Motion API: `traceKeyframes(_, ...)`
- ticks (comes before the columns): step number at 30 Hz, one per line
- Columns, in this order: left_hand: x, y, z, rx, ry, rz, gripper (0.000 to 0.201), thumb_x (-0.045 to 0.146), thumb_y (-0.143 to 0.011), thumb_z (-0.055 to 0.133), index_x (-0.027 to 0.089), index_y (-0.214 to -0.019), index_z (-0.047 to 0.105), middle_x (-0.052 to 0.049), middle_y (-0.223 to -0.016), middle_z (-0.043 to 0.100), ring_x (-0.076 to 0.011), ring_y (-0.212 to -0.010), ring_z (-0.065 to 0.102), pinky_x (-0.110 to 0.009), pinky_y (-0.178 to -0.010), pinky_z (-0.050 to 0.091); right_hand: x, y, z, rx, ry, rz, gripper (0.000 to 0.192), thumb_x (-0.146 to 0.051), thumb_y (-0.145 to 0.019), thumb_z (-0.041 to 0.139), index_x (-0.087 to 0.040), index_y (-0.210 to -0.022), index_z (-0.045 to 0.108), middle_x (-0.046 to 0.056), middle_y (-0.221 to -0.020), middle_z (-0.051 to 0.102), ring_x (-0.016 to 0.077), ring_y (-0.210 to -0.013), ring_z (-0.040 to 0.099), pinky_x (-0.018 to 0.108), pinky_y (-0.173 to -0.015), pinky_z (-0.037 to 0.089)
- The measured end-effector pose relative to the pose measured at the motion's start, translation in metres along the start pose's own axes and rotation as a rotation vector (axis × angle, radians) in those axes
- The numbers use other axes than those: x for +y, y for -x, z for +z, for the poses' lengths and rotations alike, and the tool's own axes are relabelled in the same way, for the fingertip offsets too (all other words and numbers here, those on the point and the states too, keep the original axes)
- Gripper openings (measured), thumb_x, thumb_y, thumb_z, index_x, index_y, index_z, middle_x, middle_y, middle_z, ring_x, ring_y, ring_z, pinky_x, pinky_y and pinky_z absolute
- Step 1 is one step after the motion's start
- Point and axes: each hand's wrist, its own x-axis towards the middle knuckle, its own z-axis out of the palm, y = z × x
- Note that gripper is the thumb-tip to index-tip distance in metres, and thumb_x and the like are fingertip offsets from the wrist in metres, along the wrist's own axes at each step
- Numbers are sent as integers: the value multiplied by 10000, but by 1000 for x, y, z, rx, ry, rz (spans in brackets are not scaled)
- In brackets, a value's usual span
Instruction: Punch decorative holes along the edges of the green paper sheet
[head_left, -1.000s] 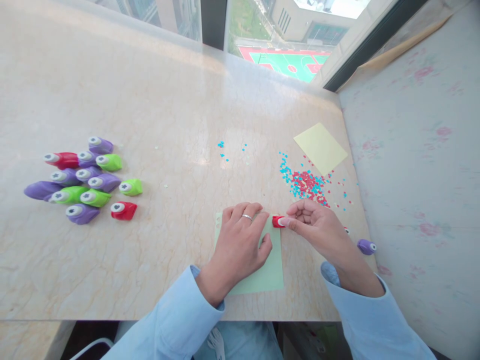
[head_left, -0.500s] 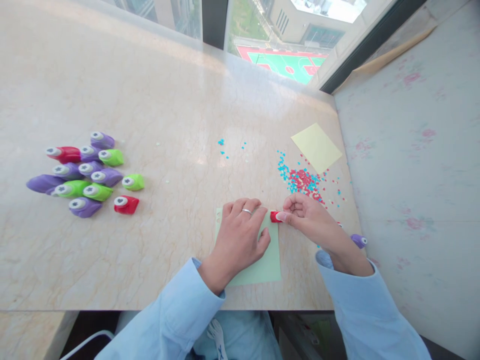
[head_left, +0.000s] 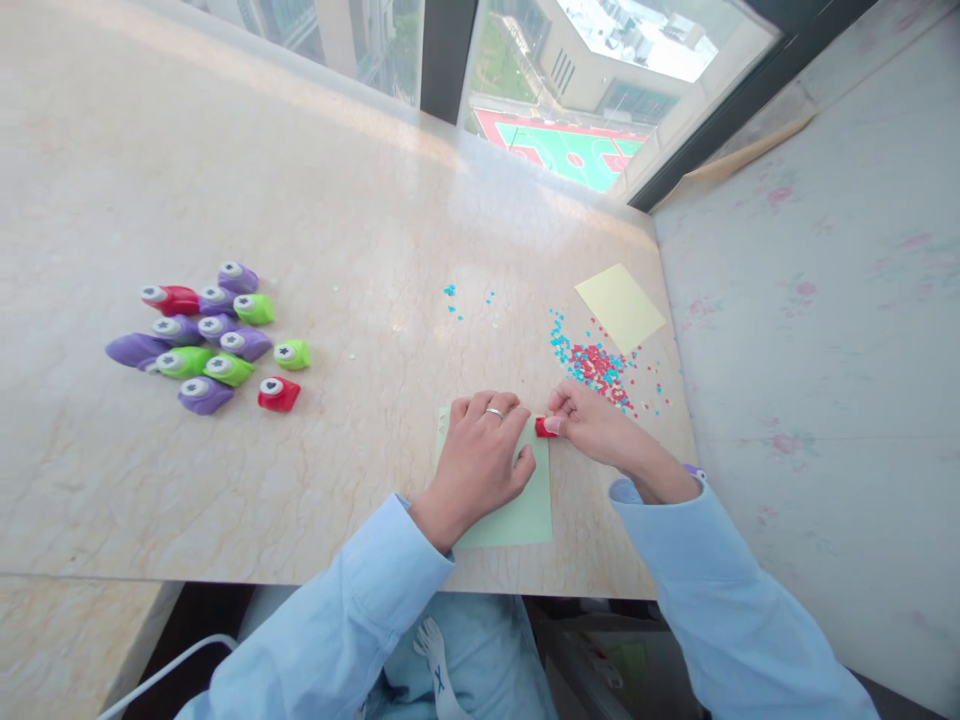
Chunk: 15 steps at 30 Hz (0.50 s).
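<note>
A pale green sheet of paper (head_left: 529, 515) lies near the table's front edge, with small punched holes at its top left corner. My left hand (head_left: 487, 460) rests palm down on it, fingers spread and slightly bent, a ring on one finger. At the sheet's upper right corner sits a small red craft punch (head_left: 543, 428). My right hand (head_left: 592, 425) holds this punch, its thumb pressing on the top and the other fingers curled. The thumb and fingers hide part of the punch.
Several purple, green and red craft punches (head_left: 206, 396) stand grouped on the left. Blue and red confetti (head_left: 600, 368) is heaped beyond my right hand, beside a pale yellow sheet (head_left: 621, 307). Another purple punch is mostly hidden by my right forearm. A wall and windows border the table.
The view has shifted, so the whole scene sits differently in the picture. Both hands keep nearly the same place on the green sheet and the red punch.
</note>
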Motion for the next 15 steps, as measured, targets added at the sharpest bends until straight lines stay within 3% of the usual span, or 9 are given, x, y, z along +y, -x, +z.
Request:
traceKeyframes(7, 0, 0, 0, 7, -12, 12, 251, 278, -829, 630, 185, -1061, 616, -107, -1186, 631, -301, -1120, 516, -468, -891, 371, 1, 0, 2, 53, 83, -12, 126, -180, -748, 601, -203, -812, 495, -57, -640, 496, 123, -594, 458, 251, -563, 334)
traceKeyframes(15, -1, 1, 1, 2, -31, 7, 254, 298, -831, 630, 195, -1062, 611, -98, -1199, 629, -298, -1127, 513, -468, -892, 373, -10, -2, -6, -37, 139, 96, 152, -168, -773, 646, -195, -832, 509, -51, -667, 515, 121, -624, 488, 238, -565, 338)
